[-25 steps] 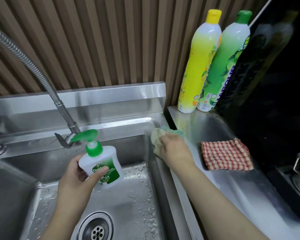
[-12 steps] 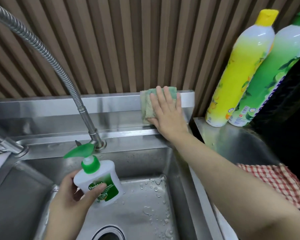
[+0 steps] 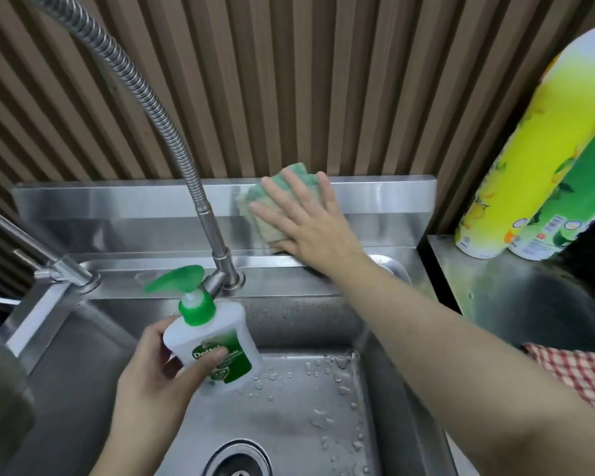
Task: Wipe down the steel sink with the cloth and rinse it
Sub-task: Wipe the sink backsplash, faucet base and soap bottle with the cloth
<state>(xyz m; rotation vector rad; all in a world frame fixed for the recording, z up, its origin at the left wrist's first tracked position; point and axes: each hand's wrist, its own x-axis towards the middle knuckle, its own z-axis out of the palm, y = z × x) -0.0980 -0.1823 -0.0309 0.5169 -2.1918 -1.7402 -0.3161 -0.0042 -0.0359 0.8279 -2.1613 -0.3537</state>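
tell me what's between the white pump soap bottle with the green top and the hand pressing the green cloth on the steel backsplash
In the head view, the faucet's steel base and the sink's back ledge lie between the soap bottle and the right hand.

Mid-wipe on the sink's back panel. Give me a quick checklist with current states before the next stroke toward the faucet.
1. Cloth flat under right hand, against the sink backsplash: ok.
2. Soap bottle lifted clear in left hand: ok.
3. Path leftward: faucet stem stands in the way: not ok.
4. Water running: none seen: ok.
5. Basin dry: droplets remain: not ok.
6. Cloth dampness: cannot tell.
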